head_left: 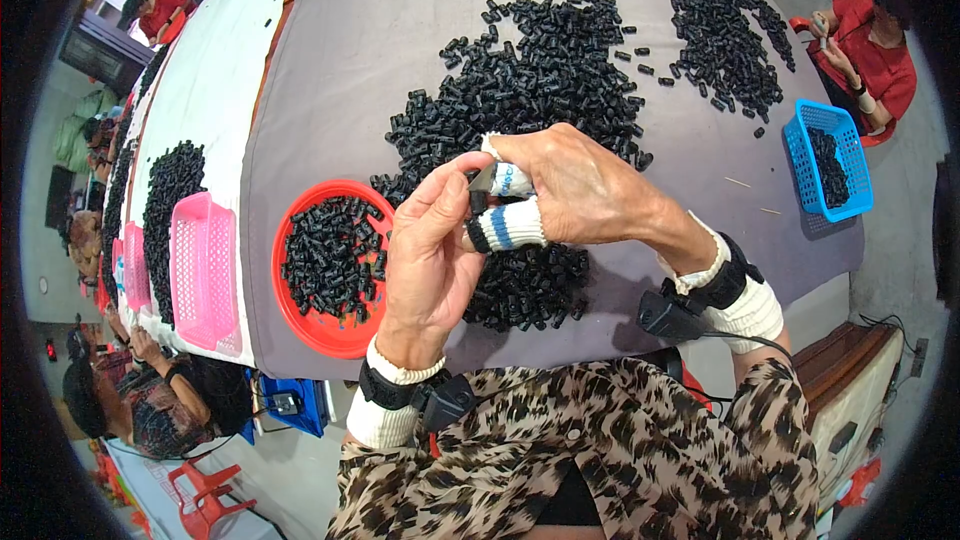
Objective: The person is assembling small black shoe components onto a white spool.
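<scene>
My left hand (432, 255) and my right hand (590, 185) meet above the near edge of the heap. Pinched in my left fingers is a small black plastic part (478, 202), mostly hidden by the fingers. White knitted covers with blue stripes (515, 224) wrap the thumb and a finger of my right hand, which closes against the same spot. Something dark grey and flat shows between the fingertips there; its kind is unclear. Loose black parts (530, 90) lie heaped beyond and under my hands. A red round tray (283, 275) beside my left hand holds many more.
A blue basket (858, 165) with black parts stands at the table's right edge, near a seated person in red (875, 60). Pink baskets (205, 270) and another dark heap (172, 185) sit on the white cloth at left. Two thin sticks (738, 182) lie on the grey cloth.
</scene>
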### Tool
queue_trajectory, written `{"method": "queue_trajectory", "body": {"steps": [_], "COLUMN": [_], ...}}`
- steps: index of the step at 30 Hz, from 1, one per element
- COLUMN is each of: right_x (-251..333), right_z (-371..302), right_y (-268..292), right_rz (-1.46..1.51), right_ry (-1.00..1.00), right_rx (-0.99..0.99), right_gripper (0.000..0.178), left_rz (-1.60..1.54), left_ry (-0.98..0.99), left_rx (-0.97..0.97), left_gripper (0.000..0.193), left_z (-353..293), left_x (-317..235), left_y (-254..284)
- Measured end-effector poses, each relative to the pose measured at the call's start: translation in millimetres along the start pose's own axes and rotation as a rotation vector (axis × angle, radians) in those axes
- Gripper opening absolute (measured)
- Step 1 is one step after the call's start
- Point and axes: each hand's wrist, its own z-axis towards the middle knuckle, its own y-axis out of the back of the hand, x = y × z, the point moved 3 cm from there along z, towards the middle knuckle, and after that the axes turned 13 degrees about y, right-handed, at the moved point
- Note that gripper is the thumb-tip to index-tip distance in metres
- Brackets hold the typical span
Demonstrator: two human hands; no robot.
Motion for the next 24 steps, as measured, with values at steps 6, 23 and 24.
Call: {"method": "queue_trajectory", "body": {"steps": [6, 23, 24], "right_x": [-6, 2, 1], "right_z": [-2, -4, -5], "right_y": [-5, 3, 2], "right_rz": [-0.021, 0.187, 0.191], "right_ry": [0.029, -0.125, -0.119], "right_rx": [-0.009, -0.125, -0.128], "right_gripper": [0.047, 0.04, 0.042], "left_rz": [-0.016, -0.071, -0.095], "left_ry": [-0.003, -0.022, -0.031], "left_rx": [0.01, 0.033, 0.079], "left_gripper": [0.027, 0.033, 0.033], "left_z": [1, -4, -4], "left_x": [1, -8, -8], "left_y": [-1, 11, 12]}}
